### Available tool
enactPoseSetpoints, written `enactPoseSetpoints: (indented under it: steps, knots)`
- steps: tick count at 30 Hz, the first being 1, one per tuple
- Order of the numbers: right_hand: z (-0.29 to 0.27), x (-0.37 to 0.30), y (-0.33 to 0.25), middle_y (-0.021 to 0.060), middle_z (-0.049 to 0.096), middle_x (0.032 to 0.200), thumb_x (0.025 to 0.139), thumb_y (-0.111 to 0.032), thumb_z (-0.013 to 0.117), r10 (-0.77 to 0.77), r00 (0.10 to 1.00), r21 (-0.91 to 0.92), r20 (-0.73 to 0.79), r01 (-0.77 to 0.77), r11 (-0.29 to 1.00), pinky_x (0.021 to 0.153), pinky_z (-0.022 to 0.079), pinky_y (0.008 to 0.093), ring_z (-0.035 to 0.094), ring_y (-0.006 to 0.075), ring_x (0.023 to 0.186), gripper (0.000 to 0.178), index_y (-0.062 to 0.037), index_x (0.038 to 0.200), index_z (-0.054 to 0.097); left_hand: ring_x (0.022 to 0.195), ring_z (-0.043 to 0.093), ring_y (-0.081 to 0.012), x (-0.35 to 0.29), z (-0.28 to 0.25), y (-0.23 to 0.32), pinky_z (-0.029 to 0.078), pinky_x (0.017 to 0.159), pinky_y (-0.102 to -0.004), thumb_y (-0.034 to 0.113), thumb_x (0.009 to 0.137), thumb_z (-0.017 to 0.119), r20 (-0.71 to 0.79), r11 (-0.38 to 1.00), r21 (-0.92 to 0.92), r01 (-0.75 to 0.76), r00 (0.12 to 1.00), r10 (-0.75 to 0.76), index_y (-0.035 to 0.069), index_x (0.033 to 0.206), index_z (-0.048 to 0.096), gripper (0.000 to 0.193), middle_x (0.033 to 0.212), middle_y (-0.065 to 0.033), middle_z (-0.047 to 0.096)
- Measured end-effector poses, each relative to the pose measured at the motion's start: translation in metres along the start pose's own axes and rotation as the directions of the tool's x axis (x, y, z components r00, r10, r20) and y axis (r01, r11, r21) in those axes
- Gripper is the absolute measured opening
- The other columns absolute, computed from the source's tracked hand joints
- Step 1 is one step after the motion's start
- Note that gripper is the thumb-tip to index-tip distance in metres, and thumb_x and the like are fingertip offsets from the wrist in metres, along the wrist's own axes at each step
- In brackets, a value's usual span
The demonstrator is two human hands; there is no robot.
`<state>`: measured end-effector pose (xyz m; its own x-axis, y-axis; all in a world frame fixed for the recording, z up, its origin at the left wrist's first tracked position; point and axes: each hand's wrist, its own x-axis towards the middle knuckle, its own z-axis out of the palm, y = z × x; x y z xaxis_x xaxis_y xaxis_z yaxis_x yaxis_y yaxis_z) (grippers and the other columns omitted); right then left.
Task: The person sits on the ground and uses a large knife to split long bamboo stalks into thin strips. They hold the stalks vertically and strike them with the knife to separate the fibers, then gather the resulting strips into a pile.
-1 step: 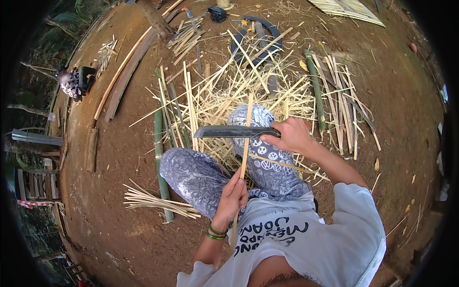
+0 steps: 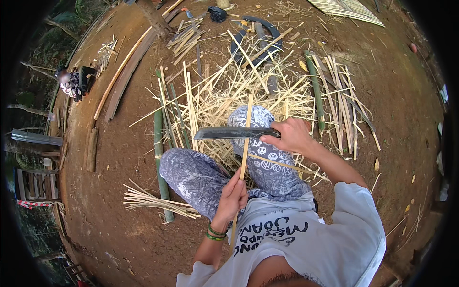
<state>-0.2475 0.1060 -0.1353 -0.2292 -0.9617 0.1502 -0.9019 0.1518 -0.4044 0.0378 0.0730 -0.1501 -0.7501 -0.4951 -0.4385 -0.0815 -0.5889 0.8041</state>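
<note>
Shows dark metal in the knife blade point(image 2: 220, 133), mostly matt with a faint sheen. Turns to pale bare wood or bamboo in the long strip point(image 2: 245, 158), smooth and dry-looking. Repeats that fibre, rougher and frayed, across the heap of shavings point(image 2: 215, 110). Keeps a smooth green rind on the left bamboo pole point(image 2: 158, 138) and a slightly duller one on the right bamboo pole point(image 2: 316, 93). Looks like soft, creased printed cloth in the trousers point(image 2: 189, 177), and plain matt cloth in the shirt point(image 2: 346, 225). Gleams a little on the crinkled black plastic bag point(image 2: 217, 14). Reads as dull, weathered wood in the plank point(image 2: 130, 71), and as rough, matt earth across the ground point(image 2: 114, 191).
</note>
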Motion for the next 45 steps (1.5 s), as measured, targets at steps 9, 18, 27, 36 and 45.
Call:
enactPoseSetpoints:
  steps: [9, 18, 27, 36, 45]
  knots:
    - [0.003, 0.0, 0.009, 0.0153, 0.057, 0.051, 0.081, -0.074, 0.059, -0.052, 0.999, -0.021, -0.013, 0.051, 0.998, 0.049, 0.049, 0.0448, 0.061, 0.0339, 0.049, 0.067, -0.0082, 0.08, 0.074, 0.05, 0.032, -0.0041, -0.015, -0.008, -0.008, 0.029, 0.043, -0.0208, 0.013, 0.108, 0.037, -0.072, 0.996, 0.08, -0.031, 0.997, 0.037, 0.009, 0.155, 0.031, 0.048, 0.066, 0.0049, 0.034]
    - [-0.061, 0.019, 0.134, 0.0057, 0.055, 0.051, 0.092, -0.075, 0.041, 0.514, 0.83, -0.045, -0.216, -0.535, 0.844, 0.048, 0.047, 0.0386, 0.058, 0.0195, 0.048, 0.08, -0.002, 0.087, 0.074, 0.05, 0.034, -0.0041, -0.043, -0.026, -0.041, 0.031, 0.042, -0.0213, 0.013, 0.108, 0.04, -0.088, 1.0, 0.02, 0.012, 0.996, -0.01, 0.006, 0.154, 0.031, 0.048, 0.066, 0.0041, 0.036]
    - [0.01, -0.021, 0.021, 0.008, 0.054, 0.048, 0.081, -0.059, 0.069, 0.005, 0.977, 0.207, -0.214, 0.041, 0.978, 0.044, 0.041, 0.0418, 0.054, 0.0268, 0.042, 0.051, -0.0093, 0.07, 0.068, 0.051, 0.034, -0.003, 0.002, 0.005, 0.0, 0.031, 0.044, -0.0196, 0.013, 0.106, 0.043, -0.099, 0.935, 0.279, -0.217, 0.963, 0.252, 0.004, 0.152, 0.035, 0.048, 0.066, 0.0051, 0.038]
    - [0.019, -0.015, -0.001, 0.0076, 0.056, 0.049, 0.079, -0.062, 0.069, 0.014, 0.969, 0.171, -0.245, 0.029, 0.985, 0.046, 0.043, 0.0454, 0.059, 0.0309, 0.045, 0.052, -0.0121, 0.065, 0.064, 0.053, 0.035, -0.0018, 0.007, 0.013, 0.005, 0.031, 0.045, -0.0193, 0.013, 0.107, 0.041, -0.054, 0.927, 0.302, -0.221, 0.967, 0.248, 0.008, 0.154, 0.035, 0.047, 0.065, 0.0069, 0.038]
    - [0.007, -0.001, -0.004, 0.0125, 0.057, 0.049, 0.081, -0.061, 0.068, 0.078, 0.987, 0.055, -0.141, -0.071, 0.996, 0.047, 0.046, 0.0465, 0.061, 0.0332, 0.047, 0.054, -0.009, 0.068, 0.066, 0.051, 0.031, -0.0056, 0.007, -0.003, -0.002, 0.027, 0.043, -0.0199, 0.016, 0.108, 0.04, 0.038, 0.999, -0.023, -0.027, 0.999, 0.028, 0.009, 0.156, 0.026, 0.05, 0.068, 0.0039, 0.031]
